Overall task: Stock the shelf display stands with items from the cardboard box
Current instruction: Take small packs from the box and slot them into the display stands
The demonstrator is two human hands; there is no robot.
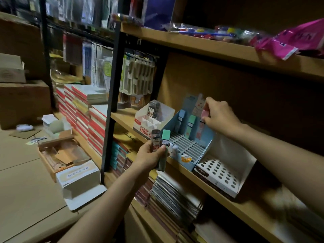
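Observation:
My left hand (150, 155) grips two slim lead-refill cases in front of the shelf edge: a dark one (155, 140) and a green-capped one (164, 149). My right hand (219, 116) pinches a pink-capped case (204, 114) at the back row of the blue grid display stand (185, 146). A blue case (181, 118) and a green case (191, 123) stand upright in that stand's back row. To its left a white stand (157, 118) holds dark cases (154, 109). To its right sits a white stand with round holes (222, 174), nothing in it.
An open cardboard box (57, 155) with packets lies on the floor at left, beside a white carton (78, 179). Stacked notebooks (82, 113) fill the lower shelves. The upper wooden shelf (219, 48) carries bagged goods and a pink packet (294, 39).

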